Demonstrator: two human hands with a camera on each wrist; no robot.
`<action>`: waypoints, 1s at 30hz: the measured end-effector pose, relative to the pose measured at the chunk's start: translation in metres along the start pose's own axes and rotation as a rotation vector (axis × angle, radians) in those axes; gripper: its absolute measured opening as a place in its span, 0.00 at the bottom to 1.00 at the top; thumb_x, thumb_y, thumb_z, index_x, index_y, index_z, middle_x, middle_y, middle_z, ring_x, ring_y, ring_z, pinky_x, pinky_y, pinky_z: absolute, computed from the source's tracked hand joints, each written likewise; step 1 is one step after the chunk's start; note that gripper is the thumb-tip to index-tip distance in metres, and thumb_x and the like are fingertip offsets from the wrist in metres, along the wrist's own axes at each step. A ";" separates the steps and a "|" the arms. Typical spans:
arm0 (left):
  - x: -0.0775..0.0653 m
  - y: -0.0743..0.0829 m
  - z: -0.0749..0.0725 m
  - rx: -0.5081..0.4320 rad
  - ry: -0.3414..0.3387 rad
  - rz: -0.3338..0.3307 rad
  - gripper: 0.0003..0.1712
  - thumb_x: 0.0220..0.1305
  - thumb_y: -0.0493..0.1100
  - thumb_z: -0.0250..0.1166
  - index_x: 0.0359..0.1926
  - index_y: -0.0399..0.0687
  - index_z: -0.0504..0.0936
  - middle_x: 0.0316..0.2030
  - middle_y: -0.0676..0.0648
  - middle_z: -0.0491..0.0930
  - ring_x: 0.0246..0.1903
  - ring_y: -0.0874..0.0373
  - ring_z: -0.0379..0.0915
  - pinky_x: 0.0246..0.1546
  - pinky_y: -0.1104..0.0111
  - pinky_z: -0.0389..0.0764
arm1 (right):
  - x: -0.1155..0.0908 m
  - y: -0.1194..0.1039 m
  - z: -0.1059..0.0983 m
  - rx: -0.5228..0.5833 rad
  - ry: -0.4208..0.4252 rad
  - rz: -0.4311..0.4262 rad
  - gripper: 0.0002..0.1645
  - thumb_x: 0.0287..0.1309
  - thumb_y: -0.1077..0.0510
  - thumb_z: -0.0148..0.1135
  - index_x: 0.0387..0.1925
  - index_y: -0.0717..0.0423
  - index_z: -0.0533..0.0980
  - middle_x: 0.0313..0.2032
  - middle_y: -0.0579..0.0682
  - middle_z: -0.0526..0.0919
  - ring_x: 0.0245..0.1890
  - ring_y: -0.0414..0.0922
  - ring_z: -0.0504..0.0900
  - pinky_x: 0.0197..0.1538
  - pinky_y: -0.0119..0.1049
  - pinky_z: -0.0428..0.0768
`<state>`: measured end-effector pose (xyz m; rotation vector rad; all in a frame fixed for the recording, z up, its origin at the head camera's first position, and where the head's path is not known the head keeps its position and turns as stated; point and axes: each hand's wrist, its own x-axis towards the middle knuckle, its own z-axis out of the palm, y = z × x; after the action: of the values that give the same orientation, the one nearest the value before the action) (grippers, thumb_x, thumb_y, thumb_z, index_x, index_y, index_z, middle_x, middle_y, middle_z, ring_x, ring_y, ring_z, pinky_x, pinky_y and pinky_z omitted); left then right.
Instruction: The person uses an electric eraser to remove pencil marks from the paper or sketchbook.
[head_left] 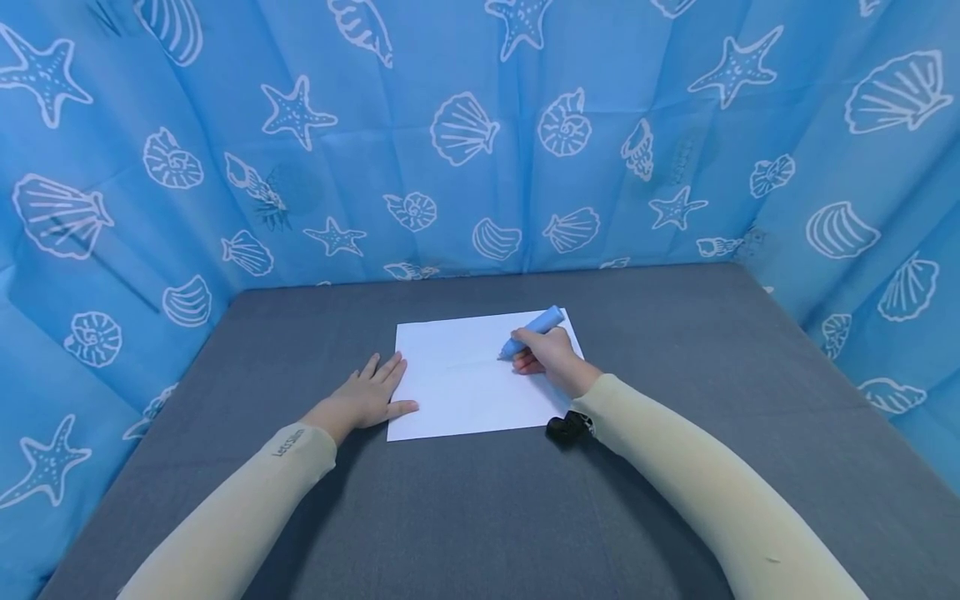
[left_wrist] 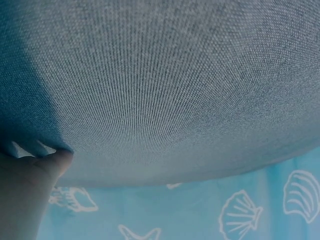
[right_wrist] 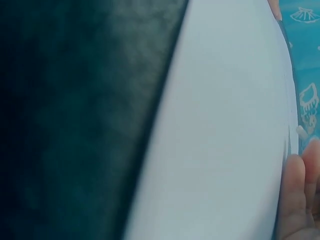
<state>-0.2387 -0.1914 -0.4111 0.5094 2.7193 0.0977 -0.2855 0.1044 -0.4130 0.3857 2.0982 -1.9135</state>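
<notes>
A white sheet of paper (head_left: pixel 457 392) lies on the grey cloth-covered table, faint crease-like lines across it. In the head view my right hand (head_left: pixel 553 354) pinches a thick blue marker (head_left: pixel 542 323), slanted with its tapered tip down at the paper, right of the sheet's middle. My left hand (head_left: pixel 367 393) rests flat at the sheet's left edge, fingers spread, with the thumb and fingertips over the margin. The right wrist view has curled fingers (right_wrist: pixel 294 192) beside the paper; most of the marker is hidden there. Only part of the left hand (left_wrist: pixel 30 185) enters the left wrist view.
Grey cloth (head_left: pixel 465 508) covers the tabletop around the paper. A blue curtain (head_left: pixel 510 183) printed with white shells and starfish hangs along the back and both sides. A small black device (head_left: pixel 566 428) sits under the right wrist, beside the paper's near right corner.
</notes>
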 end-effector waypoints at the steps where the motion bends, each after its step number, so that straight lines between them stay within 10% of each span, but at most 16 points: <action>1: 0.000 0.000 0.000 -0.001 0.001 0.001 0.50 0.70 0.68 0.46 0.76 0.39 0.42 0.76 0.38 0.39 0.72 0.34 0.30 0.67 0.40 0.44 | 0.000 0.000 0.000 -0.002 -0.002 0.002 0.18 0.64 0.54 0.60 0.42 0.69 0.76 0.20 0.52 0.79 0.17 0.41 0.79 0.26 0.31 0.82; 30: -0.002 0.001 -0.003 -0.002 -0.006 -0.009 0.50 0.70 0.68 0.47 0.76 0.39 0.42 0.76 0.39 0.39 0.73 0.34 0.30 0.67 0.40 0.44 | 0.003 -0.001 0.010 -0.073 0.053 -0.021 0.16 0.62 0.55 0.61 0.37 0.69 0.76 0.16 0.51 0.79 0.14 0.38 0.79 0.24 0.30 0.81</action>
<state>-0.2377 -0.1913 -0.4071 0.4953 2.7148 0.0967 -0.2885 0.0947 -0.4142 0.4044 2.2069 -1.8517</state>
